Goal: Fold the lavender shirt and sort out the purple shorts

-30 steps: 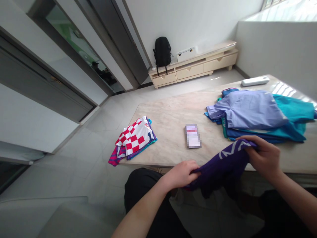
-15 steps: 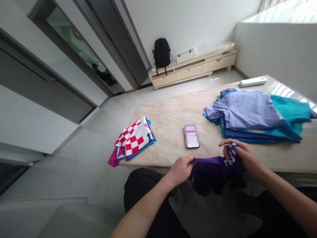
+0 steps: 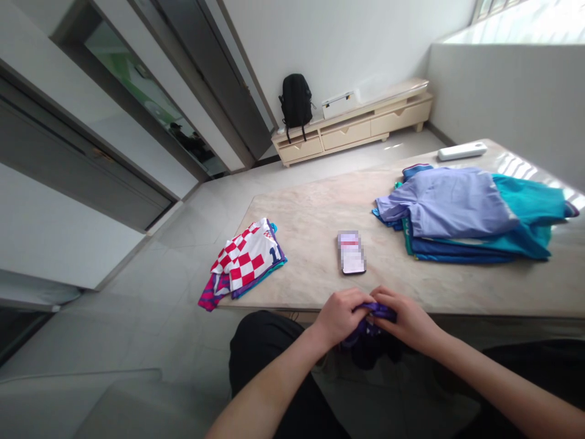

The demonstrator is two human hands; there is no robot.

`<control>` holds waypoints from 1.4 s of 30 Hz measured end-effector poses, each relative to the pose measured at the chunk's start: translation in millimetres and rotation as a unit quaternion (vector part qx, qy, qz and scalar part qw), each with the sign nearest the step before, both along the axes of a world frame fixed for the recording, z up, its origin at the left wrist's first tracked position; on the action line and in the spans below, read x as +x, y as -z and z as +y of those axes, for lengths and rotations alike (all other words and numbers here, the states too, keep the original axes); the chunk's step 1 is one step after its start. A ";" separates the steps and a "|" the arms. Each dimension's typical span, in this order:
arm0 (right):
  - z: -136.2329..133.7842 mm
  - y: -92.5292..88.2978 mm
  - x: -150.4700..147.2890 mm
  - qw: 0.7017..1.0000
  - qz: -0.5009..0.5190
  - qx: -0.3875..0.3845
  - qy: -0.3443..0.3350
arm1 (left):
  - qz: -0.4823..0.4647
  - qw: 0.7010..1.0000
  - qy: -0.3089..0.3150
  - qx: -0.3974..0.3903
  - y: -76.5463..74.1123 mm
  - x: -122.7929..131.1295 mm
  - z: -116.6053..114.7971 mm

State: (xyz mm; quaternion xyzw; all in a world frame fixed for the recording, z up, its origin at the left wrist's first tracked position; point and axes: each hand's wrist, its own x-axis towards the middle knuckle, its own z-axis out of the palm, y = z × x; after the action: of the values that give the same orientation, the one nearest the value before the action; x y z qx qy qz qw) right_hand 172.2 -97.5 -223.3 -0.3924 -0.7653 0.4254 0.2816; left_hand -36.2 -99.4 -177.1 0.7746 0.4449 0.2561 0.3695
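Observation:
A purple garment (image 3: 371,329) hangs bunched just below the near edge of the marble table (image 3: 315,219). My left hand (image 3: 340,314) and my right hand (image 3: 406,317) are both closed on it, side by side and nearly touching. Most of the cloth is hidden under my hands and droops toward my lap. A phone (image 3: 351,252) lies on the table just beyond my hands.
A folded pile topped by a red-and-white checked shirt (image 3: 247,259) sits at the table's left corner. A stack of blue, lilac and teal clothes (image 3: 466,213) lies at the right, with a white remote (image 3: 461,150) behind. A low cabinet (image 3: 351,125) and black backpack (image 3: 295,100) stand by the far wall.
My right hand has travelled left with the purple cloth until it met my left hand. The garment went from stretched out between my hands to bunched together.

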 end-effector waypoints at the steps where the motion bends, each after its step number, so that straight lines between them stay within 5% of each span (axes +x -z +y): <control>1: 1.9 -0.3 1.4 1.000 0.004 0.004 0.004 | -0.015 1.000 -0.007 -0.013 -0.9 0.8 0.8; 5: 10.1 -8.1 13.9 0.997 0.062 0.027 0.031 | -0.069 0.990 -0.050 -0.108 -2.3 0.6 3.8; 15: 16.8 -10.2 28.2 0.989 0.096 -0.036 0.104 | -0.158 0.939 -0.007 -0.304 11.0 -3.5 3.9; 19: 19.4 -12.6 29.7 0.991 0.104 -0.060 0.050 | -0.125 0.964 -0.046 -0.232 9.4 -3.5 4.1; 22: 15.9 -14.7 27.4 0.995 0.062 -0.073 -0.016 | -0.034 0.992 -0.029 -0.116 5.1 -1.7 3.6; 25: 10.3 -12.4 21.6 0.999 -0.032 -0.041 -0.009 | 0.023 0.998 0.006 -0.057 3.6 1.4 2.4; 33: 6.3 -6.3 17.5 0.996 -0.025 0.087 -0.004 | 0.072 0.989 0.060 -0.116 8.0 -0.8 2.4; 38: 23.4 -31.2 44.7 0.990 0.062 0.110 0.056 | 0.150 0.968 0.138 -0.143 19.5 -8.2 2.6; 42: 41.6 -54.2 87.9 0.951 0.124 0.151 0.239 | 0.219 0.957 0.151 -0.117 19.7 -8.3 1.5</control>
State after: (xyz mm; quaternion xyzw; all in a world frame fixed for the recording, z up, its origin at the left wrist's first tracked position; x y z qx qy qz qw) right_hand 260.1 -55.9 -169.1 -0.4609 -0.6631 0.2704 0.5241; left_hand -44.5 -97.8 -196.8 0.8214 0.4195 -0.0323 0.3851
